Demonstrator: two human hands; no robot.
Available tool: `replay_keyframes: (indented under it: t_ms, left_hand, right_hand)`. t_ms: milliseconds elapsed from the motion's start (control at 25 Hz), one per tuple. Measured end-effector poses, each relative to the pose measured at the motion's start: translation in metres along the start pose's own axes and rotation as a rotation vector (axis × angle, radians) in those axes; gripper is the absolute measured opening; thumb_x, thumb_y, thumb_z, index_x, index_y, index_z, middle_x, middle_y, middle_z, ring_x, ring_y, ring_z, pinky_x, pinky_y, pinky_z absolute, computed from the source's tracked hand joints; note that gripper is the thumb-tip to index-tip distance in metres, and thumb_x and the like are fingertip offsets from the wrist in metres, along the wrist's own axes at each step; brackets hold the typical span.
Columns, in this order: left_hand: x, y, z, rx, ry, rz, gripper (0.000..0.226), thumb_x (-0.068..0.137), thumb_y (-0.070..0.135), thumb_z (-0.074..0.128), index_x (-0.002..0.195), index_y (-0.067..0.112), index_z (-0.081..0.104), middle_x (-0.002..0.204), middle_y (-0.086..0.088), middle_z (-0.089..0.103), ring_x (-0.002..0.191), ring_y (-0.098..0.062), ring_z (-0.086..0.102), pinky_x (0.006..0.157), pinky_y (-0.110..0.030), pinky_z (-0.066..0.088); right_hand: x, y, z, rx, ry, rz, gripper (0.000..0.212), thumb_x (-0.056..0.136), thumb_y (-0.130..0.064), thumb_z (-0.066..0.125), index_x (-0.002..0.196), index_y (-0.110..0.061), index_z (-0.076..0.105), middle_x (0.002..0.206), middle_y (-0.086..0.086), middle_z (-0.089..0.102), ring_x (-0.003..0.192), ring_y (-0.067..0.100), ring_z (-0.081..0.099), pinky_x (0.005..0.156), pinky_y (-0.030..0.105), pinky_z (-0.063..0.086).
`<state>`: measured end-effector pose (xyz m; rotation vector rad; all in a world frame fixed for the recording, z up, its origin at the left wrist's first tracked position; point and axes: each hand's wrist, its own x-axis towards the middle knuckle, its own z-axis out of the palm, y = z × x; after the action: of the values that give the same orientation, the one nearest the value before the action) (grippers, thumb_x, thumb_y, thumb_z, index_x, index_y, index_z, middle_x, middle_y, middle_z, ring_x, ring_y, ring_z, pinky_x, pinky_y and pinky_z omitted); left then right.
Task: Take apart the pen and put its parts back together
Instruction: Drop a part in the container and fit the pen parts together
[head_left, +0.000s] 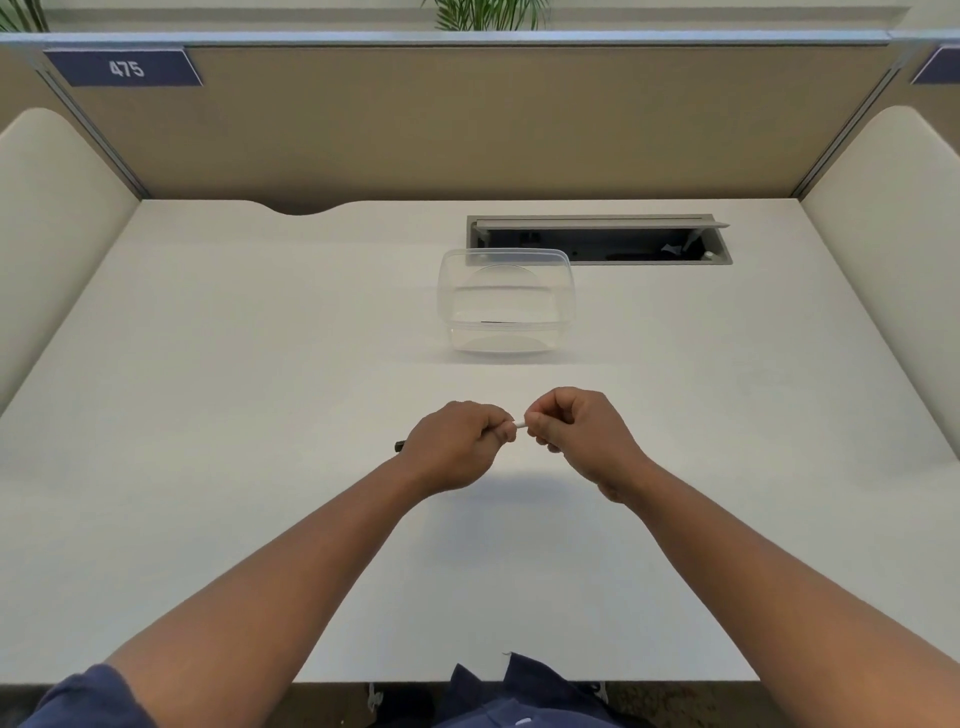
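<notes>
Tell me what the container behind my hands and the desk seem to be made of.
Container: looks like clear, thin plastic with a glossy finish; the desk shows straight through its walls and its rim catches light. Desk: a smooth, matte white surface, probably laminate, since it shows no grain and only soft shadows.

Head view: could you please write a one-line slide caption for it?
Both hands, left hand and right hand, grip a pen above the white desk.
</notes>
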<state>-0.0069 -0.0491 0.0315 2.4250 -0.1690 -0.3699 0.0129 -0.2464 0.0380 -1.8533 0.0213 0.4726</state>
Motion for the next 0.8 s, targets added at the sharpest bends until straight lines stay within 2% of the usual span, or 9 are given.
replay_keyframes:
  t_ms: [80, 160, 240, 320, 400, 520, 600, 680, 800]
  left_hand:
    - [0.003, 0.000, -0.005, -0.136, -0.102, -0.041, 0.029, 0.103, 0.039, 0.050, 0.086, 0.030, 0.072, 0.072, 0.009, 0.062, 0.065, -0.014, 0.055, 0.064, -0.034, 0.046]
    - [0.001, -0.002, -0.012, -0.289, -0.186, -0.062, 0.030, 0.102, 0.035, 0.053, 0.084, 0.026, 0.075, 0.068, 0.005, 0.052, 0.061, -0.013, 0.045, 0.061, -0.030, 0.040]
    - [0.001, -0.004, -0.017, -0.385, -0.262, -0.084, 0.030, 0.102, 0.034, 0.055, 0.084, 0.024, 0.077, 0.073, -0.003, 0.052, 0.069, -0.016, 0.044, 0.066, -0.030, 0.039]
    - [0.001, -0.005, -0.016, -0.315, -0.260, -0.067, 0.028, 0.101, 0.034, 0.055, 0.084, 0.026, 0.076, 0.078, -0.013, 0.061, 0.071, -0.017, 0.048, 0.067, -0.032, 0.042]
    - [0.000, -0.003, -0.009, -0.122, -0.163, -0.014, 0.029, 0.101, 0.035, 0.053, 0.080, 0.028, 0.070, 0.072, -0.005, 0.062, 0.065, -0.017, 0.048, 0.063, -0.032, 0.042]
    - [-0.010, -0.001, 0.004, 0.274, 0.087, 0.219, 0.033, 0.101, 0.037, 0.047, 0.075, 0.020, 0.057, 0.064, 0.004, 0.052, 0.062, -0.020, 0.048, 0.053, -0.032, 0.038]
    - [-0.014, -0.002, 0.007, 0.402, 0.189, 0.317, 0.029, 0.102, 0.035, 0.048, 0.082, 0.022, 0.064, 0.069, 0.004, 0.056, 0.065, -0.022, 0.053, 0.051, -0.032, 0.042]
    - [-0.010, 0.000, 0.007, 0.349, 0.131, 0.250, 0.030, 0.103, 0.037, 0.046, 0.080, 0.025, 0.062, 0.070, 0.004, 0.057, 0.066, -0.022, 0.054, 0.054, -0.033, 0.044]
    - [0.000, 0.001, 0.001, -0.029, -0.149, -0.017, 0.032, 0.103, 0.037, 0.050, 0.074, 0.033, 0.064, 0.070, 0.010, 0.059, 0.065, -0.013, 0.051, 0.060, -0.031, 0.042]
  right_hand:
    - [-0.002, 0.004, -0.003, -0.030, 0.000, -0.100, 0.010, 0.090, -0.010, 0.071, 0.086, -0.019, 0.074, 0.073, -0.006, 0.073, 0.063, 0.004, 0.061, 0.062, 0.017, 0.050]
    - [-0.004, 0.007, -0.004, -0.109, -0.030, -0.191, 0.015, 0.090, -0.007, 0.072, 0.087, -0.021, 0.074, 0.072, -0.015, 0.072, 0.063, -0.002, 0.059, 0.062, 0.012, 0.047]
    - [-0.005, 0.008, -0.005, -0.233, -0.047, -0.273, 0.018, 0.090, -0.008, 0.072, 0.083, -0.024, 0.073, 0.072, -0.009, 0.071, 0.062, 0.001, 0.054, 0.060, 0.015, 0.045]
    - [-0.004, 0.006, -0.005, -0.271, -0.074, -0.250, 0.017, 0.089, -0.010, 0.073, 0.079, -0.024, 0.072, 0.071, -0.004, 0.070, 0.062, 0.006, 0.053, 0.058, 0.020, 0.045]
    - [-0.003, 0.003, -0.008, -0.128, -0.123, -0.129, 0.015, 0.086, -0.006, 0.073, 0.076, -0.018, 0.071, 0.068, -0.006, 0.071, 0.061, 0.006, 0.057, 0.056, 0.019, 0.045]
    - [-0.002, -0.003, -0.011, 0.264, -0.199, 0.243, 0.015, 0.085, 0.003, 0.069, 0.076, -0.008, 0.069, 0.070, 0.009, 0.073, 0.058, 0.016, 0.063, 0.055, 0.024, 0.051]
    - [-0.001, -0.003, -0.012, 0.442, -0.195, 0.437, 0.014, 0.087, 0.005, 0.065, 0.078, -0.005, 0.069, 0.069, 0.012, 0.071, 0.055, 0.017, 0.062, 0.052, 0.025, 0.053]
    - [0.000, 0.002, -0.011, 0.379, -0.177, 0.360, 0.012, 0.088, 0.003, 0.066, 0.080, -0.006, 0.069, 0.070, 0.009, 0.072, 0.058, 0.016, 0.063, 0.055, 0.024, 0.052]
    - [-0.002, 0.010, -0.008, -0.101, -0.121, -0.049, 0.014, 0.090, -0.007, 0.070, 0.081, -0.017, 0.069, 0.068, -0.008, 0.070, 0.061, 0.006, 0.057, 0.059, 0.018, 0.046]
